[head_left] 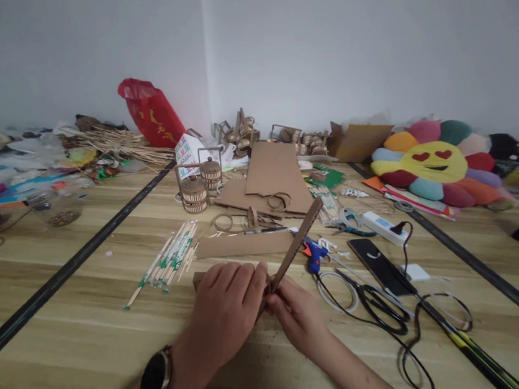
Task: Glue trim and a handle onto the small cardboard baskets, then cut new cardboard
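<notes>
A narrow brown cardboard strip (298, 240) rises at a slant between my two hands, its corrugated edge showing. My left hand (229, 298), with a dark watch on the wrist, is closed over the strip's lower part; brown cardboard also shows at its far left side. Below the upright part, my right hand (299, 315) pinches the strip between thumb and fingers. The hands nearly touch, and they hide the strip's middle. Just beyond them lies a flat cardboard piece (241, 244). To the right is a blue glue gun (314, 254).
Packaged wooden sticks (172, 254) lie left of my hands. Small basket-like models (194, 194) and cardboard sheets (273, 168) stand or lie behind. At right are a phone (380, 265), scissors (379, 305), tape, cables, a power strip (385, 226) and a flower cushion (434, 162).
</notes>
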`<state>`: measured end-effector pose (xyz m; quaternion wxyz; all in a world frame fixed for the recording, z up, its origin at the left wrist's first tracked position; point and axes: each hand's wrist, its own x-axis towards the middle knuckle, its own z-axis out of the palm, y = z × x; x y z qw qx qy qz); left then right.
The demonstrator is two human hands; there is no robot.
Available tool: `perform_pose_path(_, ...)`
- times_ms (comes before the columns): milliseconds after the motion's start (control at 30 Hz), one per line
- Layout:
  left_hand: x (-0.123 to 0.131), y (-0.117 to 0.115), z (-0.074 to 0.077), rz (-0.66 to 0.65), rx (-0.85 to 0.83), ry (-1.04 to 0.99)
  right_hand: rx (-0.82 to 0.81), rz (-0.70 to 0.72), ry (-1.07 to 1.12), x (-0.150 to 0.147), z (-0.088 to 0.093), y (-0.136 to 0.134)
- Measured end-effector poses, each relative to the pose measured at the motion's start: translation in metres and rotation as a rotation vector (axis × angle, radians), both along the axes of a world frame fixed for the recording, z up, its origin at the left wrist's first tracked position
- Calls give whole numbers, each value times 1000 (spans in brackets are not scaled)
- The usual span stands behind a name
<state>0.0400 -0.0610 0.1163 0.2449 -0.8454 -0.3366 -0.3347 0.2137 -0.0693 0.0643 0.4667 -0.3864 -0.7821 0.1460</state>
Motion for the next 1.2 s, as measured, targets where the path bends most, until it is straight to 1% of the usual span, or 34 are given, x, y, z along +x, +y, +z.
perform_pose_path(133, -1, -1, 0, 15, -11, -4, -3, 16, 4, -1, 1, -1)
perform_pose_path(300, -1, 0, 2, -11, -19, -23, -23, 19, 7, -2, 0, -1)
perform_pose_path(367, 0, -2, 1, -9, -18, -61, -34, 21, 3, -2, 1, -1)
perform_pose_path(500, 1, -12, -4, 111, 40, -222, -62, 35, 2, -3, 3, -1)
perform_pose_path(567, 0, -17, -6, 122, 43, -256, -69, 51, 10, -3, 4, -1)
perform_pose_path(667, 0, -20, -8, 53, 20, -269, -84, 70, 15, -3, 4, -2)
perform_pose_path(767, 2, -19, -11, 30, -18, -319, -99, 75, 12, -5, 3, -2)
perform_pose_path(933, 8, -26, -29, -55, -256, -420, -113, 97, 35, -6, 3, -2)
perform_pose_path(1000, 9, -29, -36, -37, -311, -464, -107, 93, 21, -6, 4, -2)
perform_pose_path(1067, 10, -30, -39, 10, -310, -462, -97, 98, 12, -5, 4, -2)
perform_pose_path(1200, 15, -28, -36, 73, -235, -402, -100, 129, 27, -6, 3, -4)
